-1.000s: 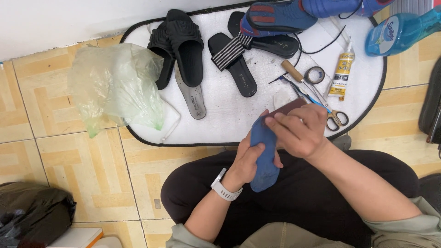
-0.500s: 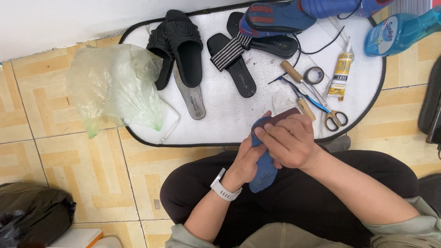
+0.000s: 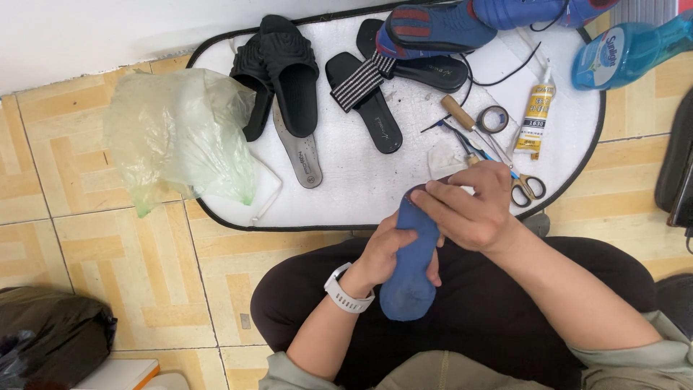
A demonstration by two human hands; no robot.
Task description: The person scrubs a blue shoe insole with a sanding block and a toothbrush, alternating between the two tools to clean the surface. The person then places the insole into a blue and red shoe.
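Fingers of the left hand (image 3: pixel 386 249) wrap around a soft blue insole (image 3: pixel 413 267) held upright over the lap, while the right hand (image 3: pixel 469 209) pinches its dark top edge. Just beyond lie scissors (image 3: pixel 525 188) and a glue tube (image 3: pixel 535 119) on the white oval mat (image 3: pixel 346 195), with black sandals (image 3: pixel 289 79) farther off.

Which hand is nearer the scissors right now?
Right. The right hand sits at the top of the blue insole, just beside the scissors on the white mat. The left hand grips the insole lower down, farther from them.
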